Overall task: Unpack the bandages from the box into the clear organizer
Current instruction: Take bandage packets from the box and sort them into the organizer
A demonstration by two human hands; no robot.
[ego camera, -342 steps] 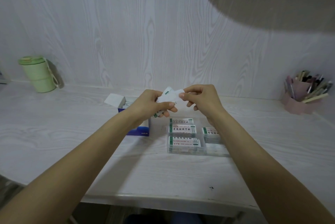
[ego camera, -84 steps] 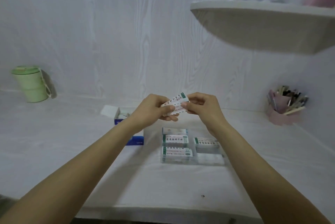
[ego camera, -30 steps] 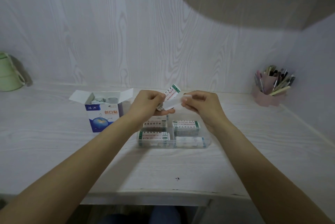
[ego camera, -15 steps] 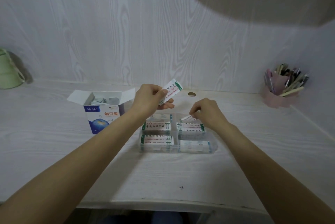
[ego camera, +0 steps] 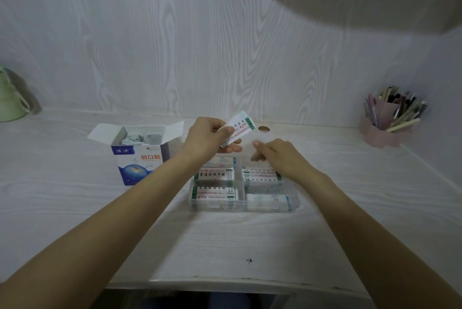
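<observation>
Bandages (ego camera: 216, 175) stacked in four compartments of clear plastic organizer (ego camera: 293, 205); more seen in open blue-white box (ego camera: 140, 161). Small sheaf pinched in left hand (ego camera: 206, 139) grip; right hand (ego camera: 277, 156) grip relaxed, empty.

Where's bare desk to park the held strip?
Bare white desk lies left of the blue-and-white bandage box, and between the clear plastic organizer and the pink pen holder. Crowded: the organizer, where the right hand hovers.
</observation>
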